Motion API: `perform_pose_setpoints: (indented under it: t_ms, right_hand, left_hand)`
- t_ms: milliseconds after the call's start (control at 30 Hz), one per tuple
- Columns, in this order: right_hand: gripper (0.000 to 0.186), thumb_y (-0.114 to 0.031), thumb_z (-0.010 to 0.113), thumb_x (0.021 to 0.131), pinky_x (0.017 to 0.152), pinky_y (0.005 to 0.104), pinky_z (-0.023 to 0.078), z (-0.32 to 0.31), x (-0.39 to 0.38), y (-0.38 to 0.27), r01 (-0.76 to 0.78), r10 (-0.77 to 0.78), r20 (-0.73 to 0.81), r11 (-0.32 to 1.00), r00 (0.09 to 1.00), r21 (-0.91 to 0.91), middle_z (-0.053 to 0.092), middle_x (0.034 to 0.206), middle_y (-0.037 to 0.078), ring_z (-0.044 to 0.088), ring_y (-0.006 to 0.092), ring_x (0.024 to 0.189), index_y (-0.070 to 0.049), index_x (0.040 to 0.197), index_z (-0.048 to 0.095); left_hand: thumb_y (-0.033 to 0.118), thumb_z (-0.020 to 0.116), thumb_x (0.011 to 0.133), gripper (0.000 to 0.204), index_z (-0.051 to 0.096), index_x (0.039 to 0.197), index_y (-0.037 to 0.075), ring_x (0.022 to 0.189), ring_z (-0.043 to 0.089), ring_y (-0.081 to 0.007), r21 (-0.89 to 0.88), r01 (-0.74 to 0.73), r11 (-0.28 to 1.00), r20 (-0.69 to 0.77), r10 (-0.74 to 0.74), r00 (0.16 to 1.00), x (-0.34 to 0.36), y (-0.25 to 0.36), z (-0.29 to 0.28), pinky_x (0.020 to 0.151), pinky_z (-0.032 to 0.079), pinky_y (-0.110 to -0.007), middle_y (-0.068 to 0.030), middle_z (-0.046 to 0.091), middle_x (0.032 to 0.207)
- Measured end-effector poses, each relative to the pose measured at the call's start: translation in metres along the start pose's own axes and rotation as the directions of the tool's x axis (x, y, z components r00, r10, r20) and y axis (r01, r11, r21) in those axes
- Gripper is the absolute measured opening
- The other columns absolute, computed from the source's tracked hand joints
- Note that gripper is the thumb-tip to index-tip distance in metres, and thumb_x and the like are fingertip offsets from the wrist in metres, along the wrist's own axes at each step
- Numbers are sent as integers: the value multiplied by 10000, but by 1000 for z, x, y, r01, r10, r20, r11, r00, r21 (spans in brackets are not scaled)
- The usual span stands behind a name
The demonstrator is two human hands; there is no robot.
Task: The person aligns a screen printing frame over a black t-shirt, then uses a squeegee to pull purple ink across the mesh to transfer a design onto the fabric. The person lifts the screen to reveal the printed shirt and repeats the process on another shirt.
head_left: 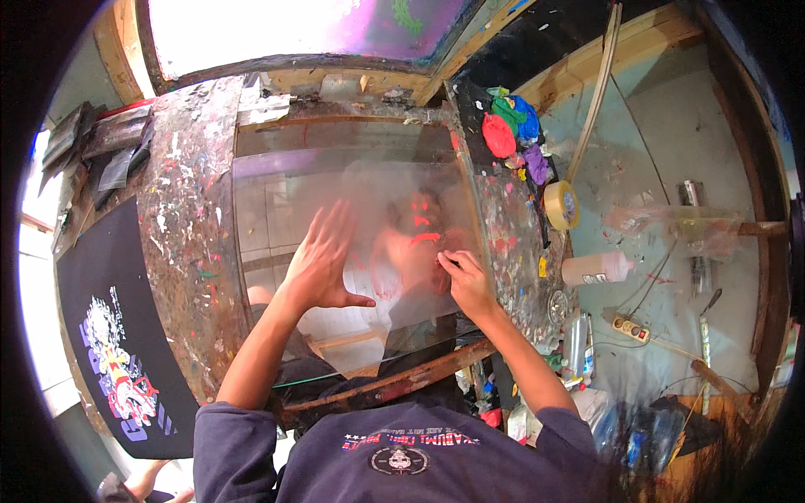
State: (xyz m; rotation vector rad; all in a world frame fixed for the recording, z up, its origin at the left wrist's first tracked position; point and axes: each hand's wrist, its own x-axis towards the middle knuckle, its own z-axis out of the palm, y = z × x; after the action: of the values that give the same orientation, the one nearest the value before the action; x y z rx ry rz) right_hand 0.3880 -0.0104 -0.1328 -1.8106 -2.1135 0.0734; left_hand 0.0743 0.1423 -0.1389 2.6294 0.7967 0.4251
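A sheet of glass [277, 180] is set into the paint-stained worktable in front of me, and a hazy transparent sheet [381, 180] seems to lie over it. My left hand [325, 260] rests flat on this surface, fingers spread. To its right, my right hand [468, 281] has thumb and fingers pinched together at the sheet. Whatever the pinch holds, if anything, is too small to make out. Just beyond these fingers are bright red marks [426, 237] on the sheet. Reflections in the glass blur what lies beneath.
A black printed cloth panel [117, 327] lies at the left. Along the right side sit red, green and blue plastic-wrapped lumps [500, 136], a roll of tape [560, 206], a bottle [597, 268] and a power strip [631, 329]. A framed screen [293, 33] stands at the back.
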Motion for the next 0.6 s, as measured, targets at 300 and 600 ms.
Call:
perform_pose_setpoints:
  t_ms: [300,600]
  right_hand:
    - [384,81,616,861,972,429,558,-8,-6,4,-70,70,16,998,997,-9,695,1175,166,645,361,1113,32,1227,725]
    - [410,113,648,861,911,433,575,-10,4,13,-166,161,-71,983,984,-81,705,1139,149,673,347,1055,-17,1237,747]
  left_hand:
    - [902,760,559,1544,258,1602,-121,1624,132,-394,-42,16,999,-1,-16,1000,2,2,-3,1331,75,-529,-297,233,1700]
    - [924,733,561,1548,266,1596,-129,1623,137,-391,-10,30,999,46,-30,998,4,5,-9,1336,63,-518,-287,245,1697]
